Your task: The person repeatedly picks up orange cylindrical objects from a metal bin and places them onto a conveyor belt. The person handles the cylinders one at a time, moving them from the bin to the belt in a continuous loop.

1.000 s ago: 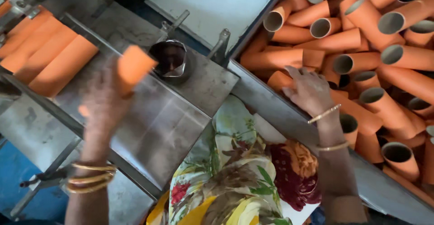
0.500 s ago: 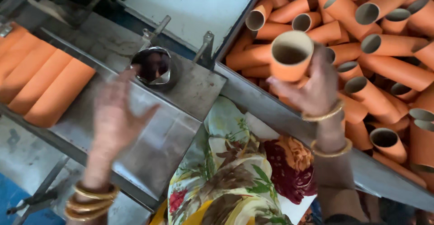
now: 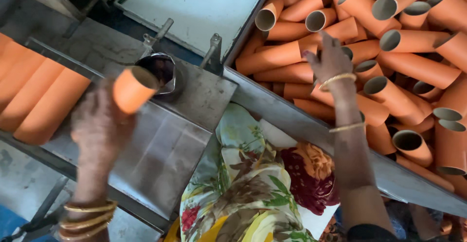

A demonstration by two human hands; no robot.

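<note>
My left hand (image 3: 99, 127) holds a short orange cardboard tube (image 3: 132, 89) above the metal work table (image 3: 160, 144), just left of a round dark metal socket (image 3: 160, 71). Over a bin heaped with several orange tubes (image 3: 418, 67), my right hand (image 3: 328, 59) reaches down and rests on the pile with fingers bent; whether it grips a tube is hidden. Gold bangles ring both wrists.
Long orange tubes (image 3: 34, 96) lie side by side on the table's left end. A pale flat metal panel (image 3: 194, 8) sits behind the socket, with two upright metal pegs (image 3: 214, 52) at its edge. My floral-patterned lap (image 3: 243, 188) fills the bottom middle.
The tube that my right hand held up half a second ago is now in my left hand by the socket. My right hand has gone back onto the tube pile.
</note>
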